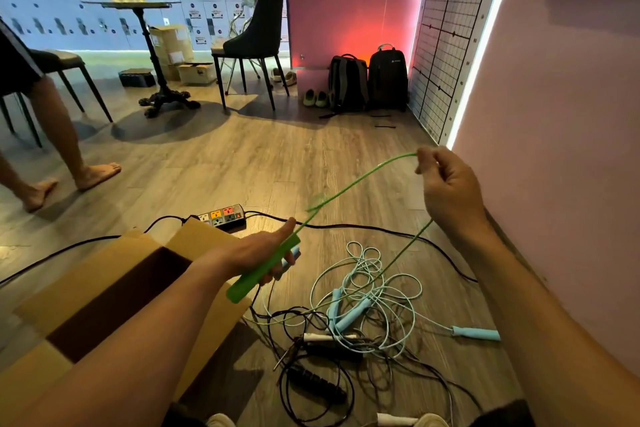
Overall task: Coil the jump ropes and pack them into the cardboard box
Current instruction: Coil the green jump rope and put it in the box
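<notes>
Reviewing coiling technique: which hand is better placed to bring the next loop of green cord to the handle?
Right, probably: the right hand pinches the green cord, while the left hand is busy gripping the green handle.

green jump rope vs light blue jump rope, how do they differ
The green jump rope is held up, handle in the left hand, cord pinched by the right hand; the light blue jump rope lies on the wooden floor. Green's cord stretches out; blue's lies tangled. Neither is boxed.
</notes>
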